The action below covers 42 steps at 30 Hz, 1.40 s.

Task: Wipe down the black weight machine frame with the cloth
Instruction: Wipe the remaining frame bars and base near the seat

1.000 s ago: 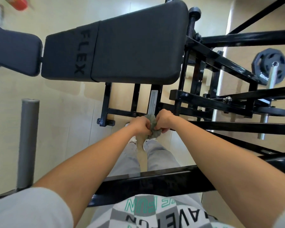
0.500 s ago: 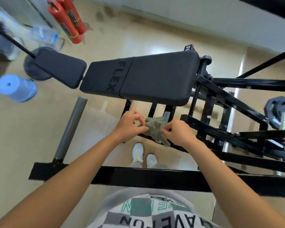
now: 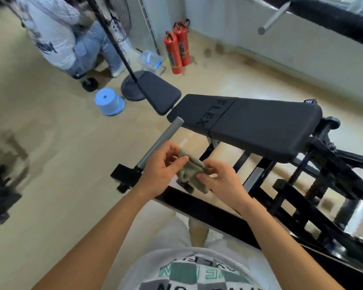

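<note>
A small grey-green cloth (image 3: 190,173) is bunched between both my hands, held in the air above the black weight machine frame (image 3: 214,208). My left hand (image 3: 161,172) pinches the cloth's upper left part with thumb and fingers. My right hand (image 3: 220,183) pinches its right side, and a loose end hangs below. The frame's black bars run from under my hands down to the right. Above them lies the black padded bench (image 3: 249,124) marked FLEX.
A grey handle bar (image 3: 161,143) sticks up left of my hands. On the floor stand an upturned blue bucket (image 3: 109,103), two red fire extinguishers (image 3: 177,51) and a stand base (image 3: 131,88). Another person (image 3: 57,34) sits at the top left.
The view has swung up and left, bringing the floor and a seated person into sight. Both hands have stayed on the cloth and turned it between the fingers.
</note>
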Each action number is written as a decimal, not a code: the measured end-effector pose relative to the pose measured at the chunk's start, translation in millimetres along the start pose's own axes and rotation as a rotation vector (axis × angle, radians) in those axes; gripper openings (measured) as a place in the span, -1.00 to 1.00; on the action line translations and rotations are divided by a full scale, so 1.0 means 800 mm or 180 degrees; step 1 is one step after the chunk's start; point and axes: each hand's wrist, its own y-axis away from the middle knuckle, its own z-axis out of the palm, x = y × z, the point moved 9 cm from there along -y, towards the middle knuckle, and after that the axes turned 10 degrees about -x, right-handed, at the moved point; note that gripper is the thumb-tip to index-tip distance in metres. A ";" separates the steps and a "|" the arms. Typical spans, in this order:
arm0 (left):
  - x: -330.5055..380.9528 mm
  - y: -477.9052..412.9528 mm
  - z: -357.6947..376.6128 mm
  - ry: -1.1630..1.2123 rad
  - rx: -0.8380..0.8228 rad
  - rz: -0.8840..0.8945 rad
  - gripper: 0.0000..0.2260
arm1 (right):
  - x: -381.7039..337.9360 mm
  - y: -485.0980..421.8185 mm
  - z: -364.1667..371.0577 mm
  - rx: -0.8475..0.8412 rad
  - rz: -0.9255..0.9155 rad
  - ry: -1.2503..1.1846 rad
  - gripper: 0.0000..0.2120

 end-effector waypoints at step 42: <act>-0.222 -0.007 -0.197 -0.1189 -0.1784 0.0856 -0.81 | -0.078 -0.066 0.277 0.2830 0.0558 0.1924 -0.84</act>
